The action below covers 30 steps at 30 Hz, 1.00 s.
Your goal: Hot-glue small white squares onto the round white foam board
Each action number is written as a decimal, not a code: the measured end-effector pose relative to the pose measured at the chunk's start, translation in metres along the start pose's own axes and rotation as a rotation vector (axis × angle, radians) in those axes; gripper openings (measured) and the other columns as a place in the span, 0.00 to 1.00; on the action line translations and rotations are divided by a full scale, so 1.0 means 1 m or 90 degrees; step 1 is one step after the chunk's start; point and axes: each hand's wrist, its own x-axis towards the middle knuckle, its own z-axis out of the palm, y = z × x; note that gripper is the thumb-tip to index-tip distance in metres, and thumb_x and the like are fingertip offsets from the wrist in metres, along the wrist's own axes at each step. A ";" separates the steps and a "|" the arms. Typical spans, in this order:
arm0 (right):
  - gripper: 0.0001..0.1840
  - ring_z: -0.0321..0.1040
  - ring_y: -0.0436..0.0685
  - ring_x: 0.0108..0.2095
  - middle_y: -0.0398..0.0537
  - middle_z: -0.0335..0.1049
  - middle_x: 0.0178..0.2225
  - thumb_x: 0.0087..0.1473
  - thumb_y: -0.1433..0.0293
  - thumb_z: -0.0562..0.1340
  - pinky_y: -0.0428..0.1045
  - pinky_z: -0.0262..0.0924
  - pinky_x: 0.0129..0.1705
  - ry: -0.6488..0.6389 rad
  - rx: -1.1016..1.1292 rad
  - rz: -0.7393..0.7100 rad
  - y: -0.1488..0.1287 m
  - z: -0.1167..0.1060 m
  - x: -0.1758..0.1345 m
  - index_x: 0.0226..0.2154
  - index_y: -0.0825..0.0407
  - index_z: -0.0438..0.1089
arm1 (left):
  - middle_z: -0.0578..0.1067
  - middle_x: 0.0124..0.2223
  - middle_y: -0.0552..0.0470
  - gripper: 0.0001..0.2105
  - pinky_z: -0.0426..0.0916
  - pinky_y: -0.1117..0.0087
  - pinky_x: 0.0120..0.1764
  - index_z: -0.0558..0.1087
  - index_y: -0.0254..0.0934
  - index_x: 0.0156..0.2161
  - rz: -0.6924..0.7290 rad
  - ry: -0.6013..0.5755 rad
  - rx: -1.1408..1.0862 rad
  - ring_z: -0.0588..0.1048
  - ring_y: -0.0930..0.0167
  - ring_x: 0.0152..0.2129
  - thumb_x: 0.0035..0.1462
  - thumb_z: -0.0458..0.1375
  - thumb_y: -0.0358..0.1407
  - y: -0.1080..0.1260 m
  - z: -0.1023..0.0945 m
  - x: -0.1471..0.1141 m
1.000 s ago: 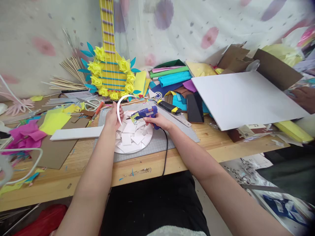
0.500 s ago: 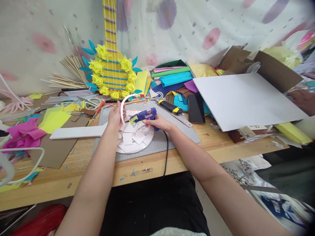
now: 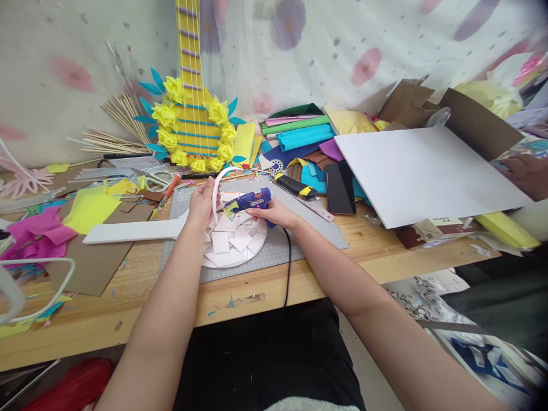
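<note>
A curved strip (image 3: 215, 197) is gripped by the left hand (image 3: 202, 202) above the mat (image 3: 276, 251). A glue gun (image 3: 252, 200) is gripped by the right hand (image 3: 274, 213), also above the mat, its nozzle pointed toward the strip. On the mat, a disc (image 3: 233, 244) is covered with white pieces. A phone (image 3: 341, 189) is seen right of the mat, and a yellow guitar (image 3: 197, 127) behind it.

Craft workspace: wooden bench (image 3: 372, 248), cutting mat (image 3: 277, 242), glue gun (image 3: 252, 201), coloured paper rolls (image 3: 305, 137).
</note>
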 end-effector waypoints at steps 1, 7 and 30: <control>0.27 0.56 0.47 0.20 0.40 0.65 0.20 0.37 0.46 0.68 0.46 0.51 0.23 0.002 -0.003 0.001 0.000 0.000 0.000 0.28 0.53 0.68 | 0.59 0.15 0.62 0.19 0.50 0.80 0.14 0.69 0.33 0.25 0.003 -0.003 0.006 0.56 0.82 0.10 0.50 0.64 0.48 0.000 0.000 0.000; 0.29 0.60 0.49 0.23 0.40 0.64 0.21 0.37 0.46 0.68 0.47 0.57 0.27 0.027 0.002 -0.001 0.000 0.000 0.000 0.31 0.53 0.69 | 0.60 0.15 0.61 0.19 0.53 0.79 0.16 0.69 0.34 0.24 0.029 0.017 0.053 0.58 0.81 0.11 0.49 0.65 0.49 -0.004 0.003 0.000; 0.25 0.59 0.49 0.21 0.41 0.62 0.18 0.38 0.47 0.69 0.47 0.60 0.26 0.164 0.050 -0.005 0.011 -0.004 0.007 0.23 0.51 0.65 | 0.64 0.16 0.58 0.15 0.52 0.78 0.14 0.69 0.34 0.24 0.011 -0.032 0.103 0.58 0.81 0.11 0.51 0.65 0.44 -0.006 0.001 -0.001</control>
